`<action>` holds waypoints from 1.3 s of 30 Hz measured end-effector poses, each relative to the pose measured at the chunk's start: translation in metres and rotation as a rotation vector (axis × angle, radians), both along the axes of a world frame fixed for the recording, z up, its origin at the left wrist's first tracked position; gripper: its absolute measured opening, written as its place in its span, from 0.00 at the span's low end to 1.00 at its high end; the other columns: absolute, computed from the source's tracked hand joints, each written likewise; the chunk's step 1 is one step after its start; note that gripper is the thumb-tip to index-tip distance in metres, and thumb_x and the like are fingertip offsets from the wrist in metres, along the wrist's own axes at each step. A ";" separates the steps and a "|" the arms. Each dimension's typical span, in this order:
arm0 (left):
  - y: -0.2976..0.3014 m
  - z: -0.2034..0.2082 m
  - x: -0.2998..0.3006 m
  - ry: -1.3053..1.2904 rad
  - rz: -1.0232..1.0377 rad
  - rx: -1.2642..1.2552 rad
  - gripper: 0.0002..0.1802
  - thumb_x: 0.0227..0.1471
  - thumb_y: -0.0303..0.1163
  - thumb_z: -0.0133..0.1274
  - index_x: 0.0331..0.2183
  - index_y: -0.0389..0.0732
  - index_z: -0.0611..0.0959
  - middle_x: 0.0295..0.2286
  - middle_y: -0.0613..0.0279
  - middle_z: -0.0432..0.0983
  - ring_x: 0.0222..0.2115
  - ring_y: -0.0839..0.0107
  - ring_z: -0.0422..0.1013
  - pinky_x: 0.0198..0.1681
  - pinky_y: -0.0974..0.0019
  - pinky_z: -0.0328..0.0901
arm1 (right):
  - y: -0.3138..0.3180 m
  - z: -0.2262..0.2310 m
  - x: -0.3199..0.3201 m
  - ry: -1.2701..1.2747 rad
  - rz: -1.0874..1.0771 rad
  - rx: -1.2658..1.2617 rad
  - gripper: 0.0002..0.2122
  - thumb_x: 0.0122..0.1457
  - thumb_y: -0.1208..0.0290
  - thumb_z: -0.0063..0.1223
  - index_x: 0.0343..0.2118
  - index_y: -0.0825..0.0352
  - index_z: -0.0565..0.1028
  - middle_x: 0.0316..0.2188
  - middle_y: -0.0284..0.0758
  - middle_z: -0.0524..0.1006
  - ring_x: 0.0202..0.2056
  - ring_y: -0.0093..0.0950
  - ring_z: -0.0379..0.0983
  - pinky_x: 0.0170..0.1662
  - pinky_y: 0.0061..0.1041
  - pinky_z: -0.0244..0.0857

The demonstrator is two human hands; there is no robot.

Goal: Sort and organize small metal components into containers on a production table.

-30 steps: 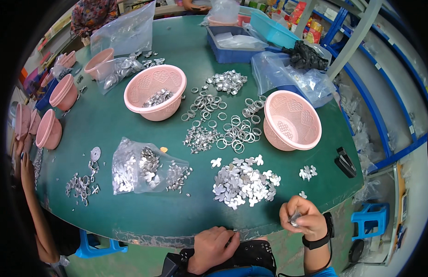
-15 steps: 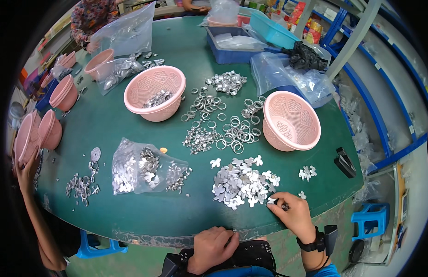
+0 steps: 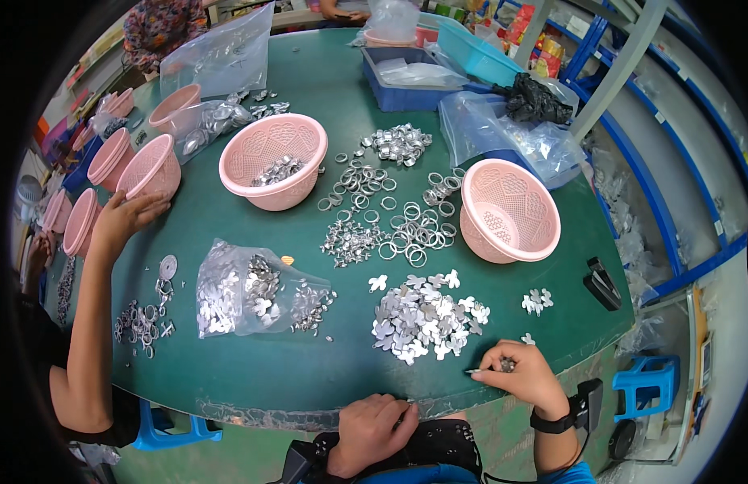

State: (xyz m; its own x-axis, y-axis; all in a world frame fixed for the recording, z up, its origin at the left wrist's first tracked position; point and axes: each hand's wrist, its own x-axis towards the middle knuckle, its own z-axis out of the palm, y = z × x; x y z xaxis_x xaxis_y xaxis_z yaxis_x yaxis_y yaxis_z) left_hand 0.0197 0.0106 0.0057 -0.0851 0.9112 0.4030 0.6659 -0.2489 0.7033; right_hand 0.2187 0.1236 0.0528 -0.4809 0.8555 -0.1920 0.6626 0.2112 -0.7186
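From my remote seat I see the right hand [image 3: 521, 373] resting on the near edge of the round green counter [image 3: 253, 371], its fingers curled around a small silvery metal piece [image 3: 507, 365] (too small for me to tell its shape). A black wrist strap [image 3: 561, 418] sits on that arm. Just beside the hand, toward the middle of the counter, lies a heap of flat butterfly-shaped metal pieces [image 3: 426, 316], and a smaller cluster of the same pieces [image 3: 537, 301] lies apart to its right. The left hand [image 3: 372, 431] rests below the counter rim near my body, fingers loosely folded, holding nothing that I can see.

Farther in, metal rings [image 3: 406, 230] are scattered between two pink baskets: the right pink basket [image 3: 509, 211] looks bare inside, the middle pink basket [image 3: 273, 160] holds some metal parts. A clear plastic bag [image 3: 257, 290] with more silvery pieces lies to the left of the heap. At the left edge another person's hand [image 3: 125, 222] touches a stack of pink baskets [image 3: 152, 168], with a small scatter of rings [image 3: 142, 319] by that person's forearm. A black clip-like tool [image 3: 601, 284] lies at the counter's right rim.
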 end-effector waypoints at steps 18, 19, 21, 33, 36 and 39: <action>0.002 0.001 0.002 -0.073 -0.013 0.021 0.06 0.35 0.24 0.55 0.16 0.39 0.72 0.11 0.61 0.65 0.11 0.66 0.64 0.14 0.67 0.56 | 0.007 0.000 -0.004 1.065 -0.063 -1.006 0.07 0.51 0.71 0.50 0.25 0.69 0.69 0.20 0.36 0.68 0.14 0.19 0.63 0.11 0.12 0.50; 0.002 0.001 0.002 -0.071 -0.013 0.019 0.06 0.35 0.25 0.55 0.16 0.39 0.72 0.11 0.61 0.65 0.11 0.66 0.64 0.14 0.67 0.56 | 0.006 0.000 -0.008 1.065 -0.064 -1.006 0.07 0.51 0.71 0.50 0.25 0.69 0.69 0.20 0.36 0.68 0.14 0.19 0.63 0.11 0.12 0.50; 0.000 0.000 0.000 -0.030 -0.002 0.007 0.06 0.35 0.26 0.55 0.16 0.40 0.73 0.12 0.63 0.66 0.12 0.68 0.64 0.14 0.68 0.57 | 0.004 -0.001 -0.018 0.376 -0.111 -0.250 0.08 0.47 0.70 0.55 0.21 0.69 0.71 0.20 0.33 0.71 0.16 0.23 0.67 0.16 0.16 0.57; 0.000 -0.001 0.001 -0.046 -0.001 0.008 0.06 0.34 0.26 0.55 0.15 0.40 0.73 0.10 0.62 0.65 0.11 0.66 0.64 0.14 0.67 0.56 | 0.009 -0.010 -0.020 0.421 -0.025 -0.146 0.06 0.46 0.73 0.53 0.24 0.70 0.70 0.22 0.35 0.70 0.18 0.23 0.67 0.17 0.18 0.58; 0.001 0.000 0.003 -0.052 -0.008 0.013 0.06 0.34 0.26 0.55 0.15 0.39 0.73 0.11 0.62 0.65 0.11 0.67 0.64 0.14 0.67 0.57 | 0.014 -0.014 0.000 1.345 -0.031 -0.952 0.08 0.48 0.76 0.47 0.32 0.70 0.67 0.26 0.42 0.70 0.20 0.27 0.67 0.12 0.15 0.53; 0.000 -0.001 0.002 -0.045 0.005 0.007 0.06 0.34 0.25 0.55 0.15 0.39 0.73 0.11 0.62 0.66 0.11 0.67 0.64 0.14 0.67 0.57 | 0.013 -0.002 -0.008 1.305 -0.049 -1.002 0.06 0.50 0.76 0.44 0.30 0.70 0.63 0.26 0.45 0.68 0.19 0.25 0.63 0.08 0.11 0.45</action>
State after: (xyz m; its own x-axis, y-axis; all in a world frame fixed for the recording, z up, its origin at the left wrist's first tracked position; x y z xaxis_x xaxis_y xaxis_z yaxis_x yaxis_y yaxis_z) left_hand 0.0212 0.0105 0.0045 -0.1077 0.9080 0.4048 0.6344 -0.2507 0.7312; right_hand 0.2108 0.1368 0.0506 -0.7296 0.6658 -0.1562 -0.4711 -0.6549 -0.5909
